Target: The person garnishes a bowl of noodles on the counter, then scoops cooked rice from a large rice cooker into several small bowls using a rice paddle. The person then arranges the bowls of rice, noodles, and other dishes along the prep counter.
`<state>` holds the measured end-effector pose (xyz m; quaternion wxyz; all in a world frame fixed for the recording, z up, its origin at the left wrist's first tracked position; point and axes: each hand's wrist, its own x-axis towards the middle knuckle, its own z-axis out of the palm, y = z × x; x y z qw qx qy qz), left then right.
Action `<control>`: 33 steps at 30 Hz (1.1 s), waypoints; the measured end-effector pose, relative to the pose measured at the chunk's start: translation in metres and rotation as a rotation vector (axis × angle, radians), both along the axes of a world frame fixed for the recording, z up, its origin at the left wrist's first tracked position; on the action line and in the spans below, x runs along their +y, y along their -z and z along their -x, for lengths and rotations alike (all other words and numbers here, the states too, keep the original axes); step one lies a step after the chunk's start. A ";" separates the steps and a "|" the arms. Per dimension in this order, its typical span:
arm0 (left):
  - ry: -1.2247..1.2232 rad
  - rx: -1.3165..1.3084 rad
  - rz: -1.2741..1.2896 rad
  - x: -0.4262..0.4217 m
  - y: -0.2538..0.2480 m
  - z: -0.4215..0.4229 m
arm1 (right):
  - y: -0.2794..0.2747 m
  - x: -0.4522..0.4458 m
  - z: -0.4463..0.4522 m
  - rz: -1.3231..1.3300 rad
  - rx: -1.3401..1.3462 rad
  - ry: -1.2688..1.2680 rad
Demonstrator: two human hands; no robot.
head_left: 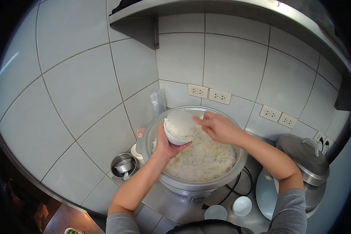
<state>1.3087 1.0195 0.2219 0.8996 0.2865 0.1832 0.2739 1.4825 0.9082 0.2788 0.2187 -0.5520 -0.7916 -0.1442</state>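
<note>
My left hand (167, 146) is wrapped round a small white bowl (174, 139), tilted over the big rice cooker (241, 162). Rice shows inside the bowl. My right hand (216, 126) is closed on a pale rice paddle (181, 117), its index finger stretched along it. The paddle's broad blade lies against the bowl's opening and hides part of the rice there. Below both hands, cooked white rice (202, 163) fills much of the cooker.
Two small bowls, one white (242, 206) and one translucent (215, 213), stand on the metal counter. A lidded metal pot (300, 156) is at the right by a large pale lid (264, 195). Left of the cooker is a metal container (123, 165). A shelf (222, 6) hangs overhead.
</note>
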 end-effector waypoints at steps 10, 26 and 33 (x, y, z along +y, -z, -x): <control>0.010 0.000 -0.054 0.006 -0.003 0.007 | -0.007 -0.004 0.011 0.140 -0.023 0.028; -0.132 -0.252 -0.159 0.016 0.002 -0.006 | -0.006 -0.010 0.002 0.246 0.569 0.090; -0.187 -0.262 -0.178 0.011 -0.001 -0.013 | 0.037 0.006 0.028 0.169 0.835 0.181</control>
